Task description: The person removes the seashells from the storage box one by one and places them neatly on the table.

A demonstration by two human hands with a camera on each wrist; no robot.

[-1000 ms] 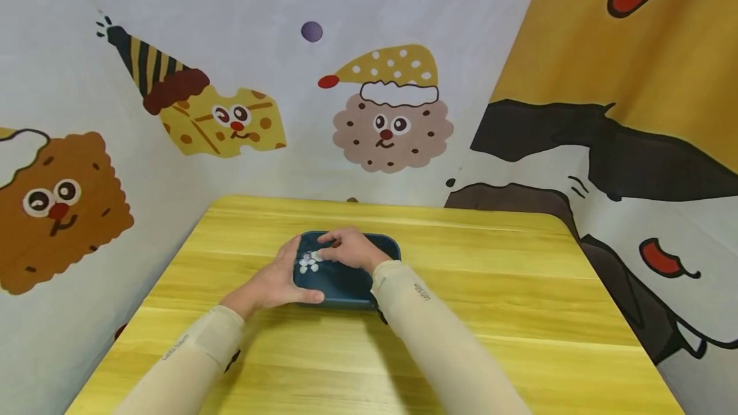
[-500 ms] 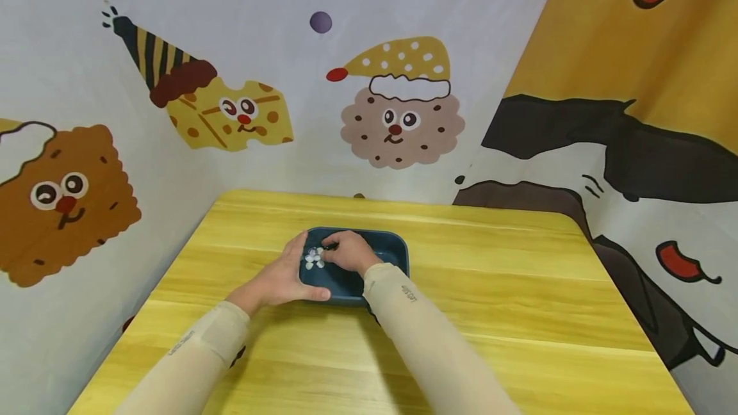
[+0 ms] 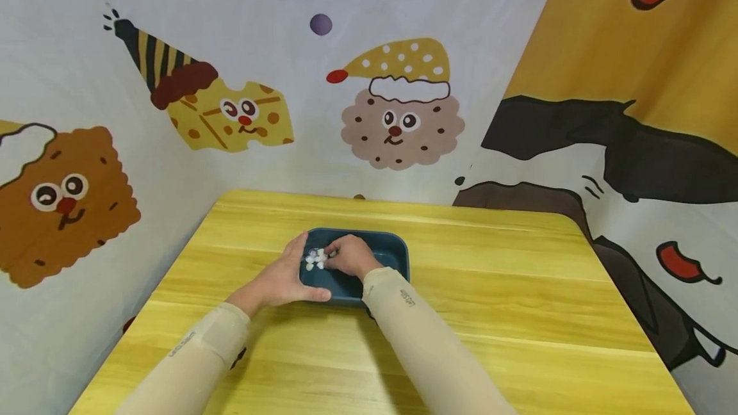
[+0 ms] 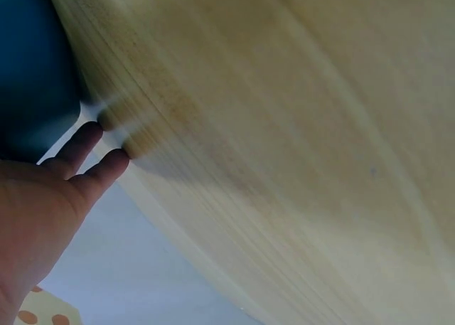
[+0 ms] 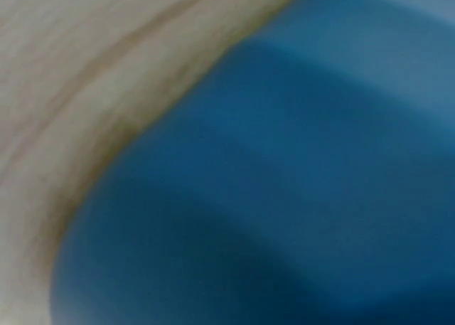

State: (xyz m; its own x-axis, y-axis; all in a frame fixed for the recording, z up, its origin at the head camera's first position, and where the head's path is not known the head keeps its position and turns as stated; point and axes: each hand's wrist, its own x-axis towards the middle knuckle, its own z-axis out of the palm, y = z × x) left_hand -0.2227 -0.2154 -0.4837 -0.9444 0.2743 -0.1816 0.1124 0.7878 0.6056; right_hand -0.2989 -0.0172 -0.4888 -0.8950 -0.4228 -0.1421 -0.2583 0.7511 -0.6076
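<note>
A dark blue rectangular tray (image 3: 346, 287) with raised walls stands on the table, and its blue side fills most of the right wrist view. Inside, at the left end, lies a small cluster of white roundish pieces (image 3: 314, 259), too small to identify. My left hand (image 3: 282, 280) spans the tray's left end, thumb along the near rim. Its fingers stretch straight beside the tray wall in the left wrist view. Over the tray my right hand (image 3: 352, 255) has curled fingers, thumb and fingertips pinching a white piece at the cluster's right edge.
The yellow wood-grain table (image 3: 490, 287) reaches out around the tray. Behind it hangs a white cloth (image 3: 254, 5) printed with cartoon cookies and cheese. An orange and dark printed part (image 3: 623, 50) hangs at the right.
The head view has shifted slightly. My right fingertips have moved a little among the white pieces, and the cluster's layout has altered slightly. My left hand has kept its place on the tray.
</note>
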